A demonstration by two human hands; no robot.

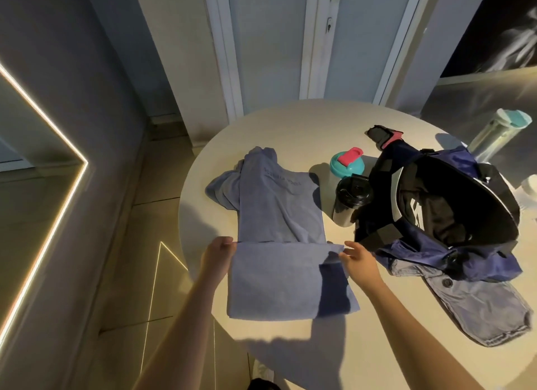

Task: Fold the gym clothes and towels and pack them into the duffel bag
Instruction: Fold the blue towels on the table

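A blue T-shirt (279, 215) lies flat on the round table (305, 122), its sides folded in and its lower part doubled up toward the collar. My left hand (218, 254) pinches the left corner of that folded edge. My right hand (359, 257) pinches the right corner. The dark blue and black duffel bag (441, 203) lies open to the right of the shirt. A grey-blue garment with a button (476, 305) lies in front of the bag.
A black bottle (350, 200) and a teal-lidded shaker with a pink cap (345, 164) stand between shirt and bag. Black and pink gloves (383, 135) lie behind the bag. A clear bottle (499, 133) stands far right. The table edge curves close to my left.
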